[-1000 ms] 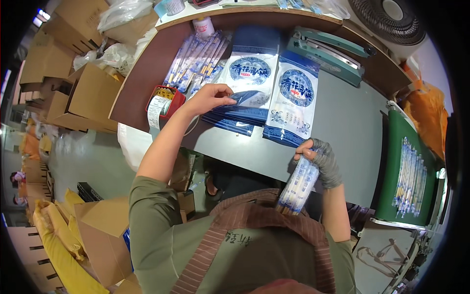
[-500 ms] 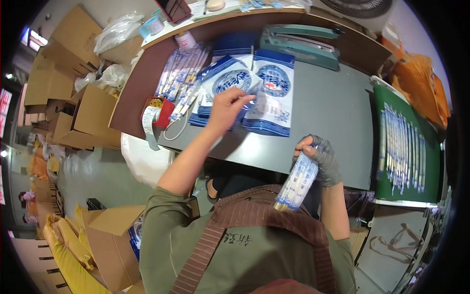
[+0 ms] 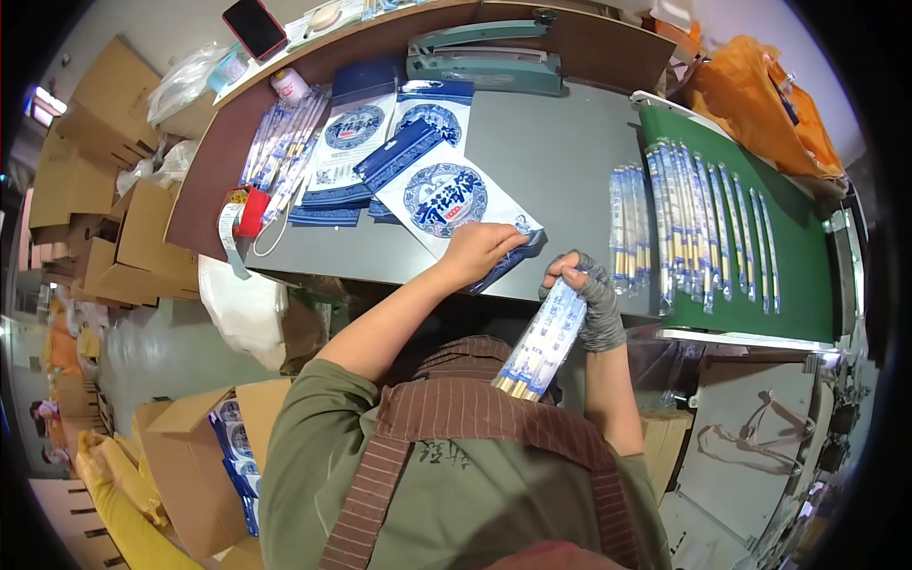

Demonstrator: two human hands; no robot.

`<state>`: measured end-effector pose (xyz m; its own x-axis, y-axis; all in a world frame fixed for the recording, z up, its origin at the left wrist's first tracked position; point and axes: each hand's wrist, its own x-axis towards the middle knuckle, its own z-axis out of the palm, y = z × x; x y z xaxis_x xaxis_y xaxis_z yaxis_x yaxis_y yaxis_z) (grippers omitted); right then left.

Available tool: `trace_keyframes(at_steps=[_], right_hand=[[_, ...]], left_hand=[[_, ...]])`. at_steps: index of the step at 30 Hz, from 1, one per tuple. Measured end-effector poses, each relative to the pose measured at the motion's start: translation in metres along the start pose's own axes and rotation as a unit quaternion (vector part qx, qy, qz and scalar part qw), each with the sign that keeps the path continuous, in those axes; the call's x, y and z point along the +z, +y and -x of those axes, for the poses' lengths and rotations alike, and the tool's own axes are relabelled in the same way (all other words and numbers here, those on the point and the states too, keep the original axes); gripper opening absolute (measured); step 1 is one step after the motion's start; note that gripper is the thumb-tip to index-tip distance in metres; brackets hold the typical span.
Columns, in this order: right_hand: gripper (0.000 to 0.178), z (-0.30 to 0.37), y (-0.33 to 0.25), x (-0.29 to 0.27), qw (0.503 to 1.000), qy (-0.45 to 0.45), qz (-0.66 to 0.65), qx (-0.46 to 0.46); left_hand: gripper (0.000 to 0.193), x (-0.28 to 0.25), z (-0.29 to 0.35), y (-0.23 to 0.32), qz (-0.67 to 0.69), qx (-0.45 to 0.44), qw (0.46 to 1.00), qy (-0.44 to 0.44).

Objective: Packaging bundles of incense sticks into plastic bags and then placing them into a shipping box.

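Note:
My left hand (image 3: 481, 255) pinches the lower edge of a white plastic bag (image 3: 445, 201) with blue printing. This bag lies tilted across other printed bags (image 3: 350, 130) on the grey table. In my right hand (image 3: 583, 296), which wears a grey fingerless covering, is a bundle of wrapped chopsticks (image 3: 543, 339). Their clear sleeves bear blue print, and pale stick ends point down toward my apron. The bundle hangs at the table's front edge, close to the bag's lower corner but apart from it.
Wrapped chopsticks lie in a row on a green surface (image 3: 807, 256) at right, with more packs (image 3: 630, 228) beside it. A teal bag sealer (image 3: 484, 59) stands at the back. Chopstick packs (image 3: 283, 142) and a red tape dispenser (image 3: 251, 213) are at left. Cardboard boxes (image 3: 142, 237) stand beyond.
My left hand has drawn one printed bag off the stack, rightward and nearer to me. My right hand still grips the chopstick bundle. The view has shifted rightward.

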<state>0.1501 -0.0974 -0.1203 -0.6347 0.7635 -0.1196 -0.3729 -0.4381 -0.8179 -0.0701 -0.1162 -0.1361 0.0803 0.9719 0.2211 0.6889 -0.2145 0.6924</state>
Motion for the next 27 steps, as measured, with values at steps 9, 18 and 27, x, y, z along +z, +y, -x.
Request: trace_keyframes(at_steps=[9, 18, 27], right_hand=[[0.027, -0.009, -0.014, -0.016, 0.993, -0.071, 0.057, -0.079], [0.024, -0.104, 0.074, 0.028, 0.792, -0.021, 0.557, -0.251], [0.040, -0.066, 0.074, 0.052, 0.805, 0.079, 0.531, -0.250]], left_hand=[[0.032, 0.006, 0.023, 0.040, -0.149, 0.049, 0.987, 0.036], [0.015, -0.009, 0.041, -0.019, 0.052, -0.166, 0.982, 0.070], [0.014, -0.033, 0.022, 0.008, -0.010, 0.138, 0.970, 0.201]])
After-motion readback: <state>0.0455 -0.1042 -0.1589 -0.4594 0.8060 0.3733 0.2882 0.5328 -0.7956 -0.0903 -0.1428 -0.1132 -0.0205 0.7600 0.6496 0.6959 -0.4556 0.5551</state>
